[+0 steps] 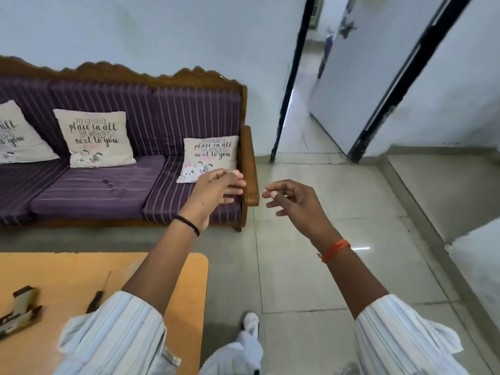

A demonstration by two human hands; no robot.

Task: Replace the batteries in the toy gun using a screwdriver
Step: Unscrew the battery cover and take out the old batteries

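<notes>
Striped sleeves [116, 328] fill the bottom of the view, both forearms stretched forward and raised over the floor [311, 266]. Left hand [216, 189] carries a black band at the wrist; its fingers are loosely curled, thumb near the fingertips, holding nothing that can be seen. Right hand [292, 197] wears an orange thread at the wrist; its fingers are likewise relaxed and half bent, empty. Both hands are apart, a clear gap between them, neither touching any object.

Orange table [151, 266] stands at lower left, beneath the left arm. On it lies the screwdriver [98, 295], dark handle towards the camera, thin shaft pointing away. Near the table's left edge sits a brown and tan object [20, 307], probably the toy gun, though its form is too unclear to confirm.

Beyond stands a purple sofa [108, 185] with printed cushions [94, 136]. An open door [365, 77] is at upper right.
</notes>
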